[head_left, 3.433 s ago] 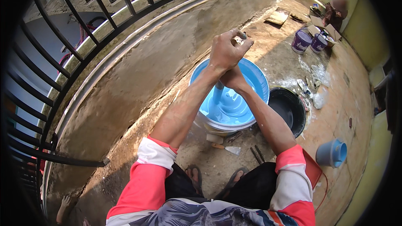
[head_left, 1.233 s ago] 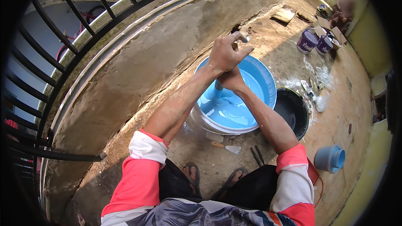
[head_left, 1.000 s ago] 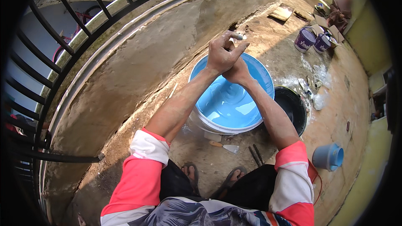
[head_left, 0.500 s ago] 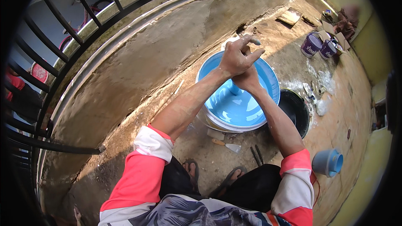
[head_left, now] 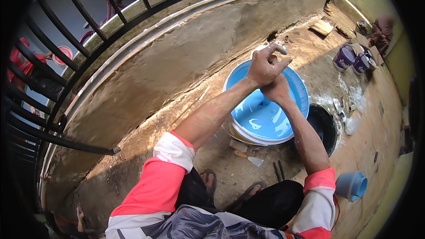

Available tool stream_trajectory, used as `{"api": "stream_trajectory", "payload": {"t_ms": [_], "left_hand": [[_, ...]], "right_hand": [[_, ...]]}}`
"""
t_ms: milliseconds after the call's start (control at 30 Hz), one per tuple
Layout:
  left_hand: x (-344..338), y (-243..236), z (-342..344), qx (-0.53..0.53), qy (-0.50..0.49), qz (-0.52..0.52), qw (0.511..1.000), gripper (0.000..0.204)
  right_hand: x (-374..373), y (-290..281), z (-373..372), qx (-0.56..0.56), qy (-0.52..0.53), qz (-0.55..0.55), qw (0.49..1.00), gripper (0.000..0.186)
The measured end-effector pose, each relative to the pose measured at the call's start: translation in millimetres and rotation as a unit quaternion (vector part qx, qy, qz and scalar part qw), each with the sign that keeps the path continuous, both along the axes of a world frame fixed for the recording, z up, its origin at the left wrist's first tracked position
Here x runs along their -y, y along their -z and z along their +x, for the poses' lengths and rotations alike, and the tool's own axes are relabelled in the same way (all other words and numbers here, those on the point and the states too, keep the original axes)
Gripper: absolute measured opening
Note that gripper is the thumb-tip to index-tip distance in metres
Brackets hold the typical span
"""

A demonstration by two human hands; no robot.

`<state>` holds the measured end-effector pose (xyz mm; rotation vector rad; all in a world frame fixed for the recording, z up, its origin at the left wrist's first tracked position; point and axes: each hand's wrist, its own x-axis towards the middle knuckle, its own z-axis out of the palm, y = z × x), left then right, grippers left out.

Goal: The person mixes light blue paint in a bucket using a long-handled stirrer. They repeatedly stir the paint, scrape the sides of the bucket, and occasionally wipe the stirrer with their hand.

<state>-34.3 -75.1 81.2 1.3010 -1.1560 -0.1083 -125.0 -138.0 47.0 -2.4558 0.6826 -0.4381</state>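
My left hand [head_left: 265, 66] is closed high over the white bucket of blue paint [head_left: 241, 117], stacked just above my right hand [head_left: 276, 88], which is also closed. Both grip a paint-coated stirring stick that is mostly hidden behind them, its lower part down in the paint. Pale blue marks coat my left fingertips. A black tub [head_left: 324, 130] sits beside the bucket at the right. Below the bucket lie a putty knife [head_left: 254, 159] and two dark bars [head_left: 279, 170]. A small blue pail [head_left: 349, 186] is at the lower right.
A low plastered wall [head_left: 186, 48] with black railing [head_left: 75, 75] curves along the left. Behind it a person in red [head_left: 20, 66] holds a red-rimmed round object. Another person's hand [head_left: 79, 212] shows at lower left. Purple buckets [head_left: 343, 59], cardboard and debris line the right.
My joined hands have shifted about over the bucket. The view has swung slightly, so the scene sits further right. The person in red behind the railing has come further into sight.
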Motion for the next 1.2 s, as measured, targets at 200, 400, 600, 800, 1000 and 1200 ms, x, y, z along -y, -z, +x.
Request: {"api": "stream_trajectory", "payload": {"t_ms": [200, 400, 600, 800, 1000, 1200], "left_hand": [[22.5, -16.8, 3.5, 0.117, -0.039, 0.037, 0.992, 0.029], [3.5, 3.1, 0.1, 0.063, -0.004, -0.032, 0.997, 0.026], [13.6, -11.9, 9.4, 0.003, -0.029, 0.105, 0.994, 0.027], [13.0, -8.0, 2.7, 0.102, 0.004, -0.016, 0.995, 0.023], [14.2, -4.0, 17.0, -0.051, -0.007, 0.103, 0.993, 0.022], [17.4, -13.2, 6.2, 0.132, -0.012, -0.001, 0.991, 0.022]], "right_hand": [[0.9, 25.7, 13.2, 0.137, -0.061, 0.192, 0.97, 0.028], [15.4, 15.6, 7.1, 0.018, -0.017, -0.02, 0.999, 0.054], [4.9, 11.4, 10.8, -0.008, -0.038, 0.125, 0.991, 0.028], [14.0, 12.4, 10.1, 0.097, -0.016, -0.023, 0.995, 0.022], [-3.0, -12.3, 9.7, -0.106, -0.015, 0.197, 0.975, 0.034], [18.8, 35.1, 26.1, 0.155, -0.025, 0.02, 0.987, 0.017]]}}
